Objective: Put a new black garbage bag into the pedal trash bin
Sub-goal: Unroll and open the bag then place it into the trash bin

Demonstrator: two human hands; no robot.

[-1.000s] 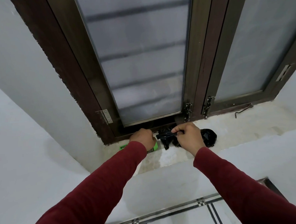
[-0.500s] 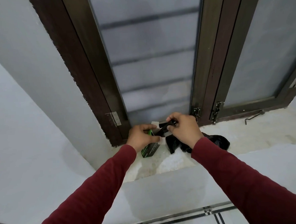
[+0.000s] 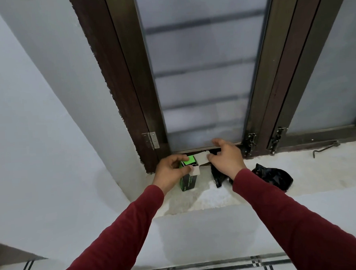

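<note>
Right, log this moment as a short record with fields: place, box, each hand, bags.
place: window sill below a frosted window
box: green and black box upright on the sill, flaps open
left hand: grips the box top, thumb on a pale flap
right hand: fingers on the other flap
bags: crumpled black garbage bag on the sill, partly behind the right wrist

Both arms wear long, plain dark-red sleeves of a smooth knit that end in snug cuffs at the wrists, leaving the left hand (image 3: 170,169) and the right hand (image 3: 225,158) bare, with no rings, watch or gloves.
</note>
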